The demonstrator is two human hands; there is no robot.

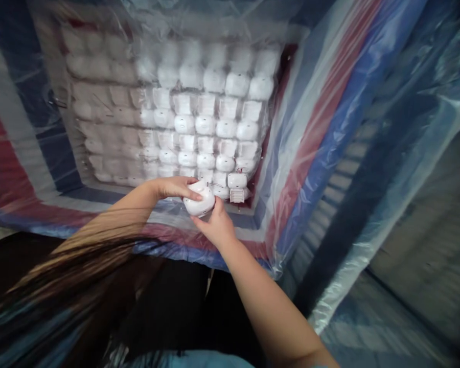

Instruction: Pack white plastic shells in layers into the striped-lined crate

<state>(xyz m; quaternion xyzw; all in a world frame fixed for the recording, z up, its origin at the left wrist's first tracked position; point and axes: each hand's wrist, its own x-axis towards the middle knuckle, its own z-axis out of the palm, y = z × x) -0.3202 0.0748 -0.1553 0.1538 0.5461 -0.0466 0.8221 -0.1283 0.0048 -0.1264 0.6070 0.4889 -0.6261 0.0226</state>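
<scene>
A small rounded white plastic part (pixel 200 202) is held between both my hands at the near rim of a deep lined box (pixel 279 168). My left hand (pixel 174 188) curls over its top, fingers closed on it. From below, my right hand (pixel 213 225) cups and grips it. Inside the box, several rows of the same white parts (pixel 214 122) lie packed side by side, some with thin red wires showing. The left part of the rows is dimmed under a plastic sheet.
A clear plastic liner (pixel 348 214) and a red, white and blue striped sack cover the box walls and spill over the right side. Long dark hair (pixel 80 276) hangs at the lower left. Grey surfaces lie at the right.
</scene>
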